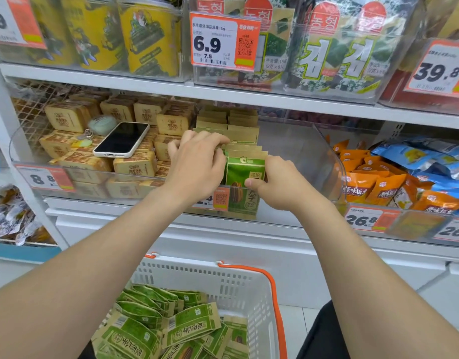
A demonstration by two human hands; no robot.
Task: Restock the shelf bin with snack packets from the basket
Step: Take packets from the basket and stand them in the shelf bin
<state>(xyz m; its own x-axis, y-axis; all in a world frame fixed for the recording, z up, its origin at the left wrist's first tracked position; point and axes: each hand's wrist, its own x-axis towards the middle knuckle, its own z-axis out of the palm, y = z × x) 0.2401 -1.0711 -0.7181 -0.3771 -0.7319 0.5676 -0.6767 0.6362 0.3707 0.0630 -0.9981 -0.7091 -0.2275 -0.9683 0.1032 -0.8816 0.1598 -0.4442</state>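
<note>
I see packet row (240, 137) upright along left side of clear bin (326, 161); open room from row to bin's curved right wall. Left hand (197, 165) palm down, fingers curled over row's tops. Right hand (277, 186) pinches front packet (242, 174) at its right edge, by bin's front edge. Spare packets (171, 325) lie in basket (249, 283) below.

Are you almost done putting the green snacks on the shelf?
Not yet. A row of packets already stands in the shelf bin. The left hand holds the row while the right hand pinches the front packet into place. Many green packets still wait in the basket.
</note>
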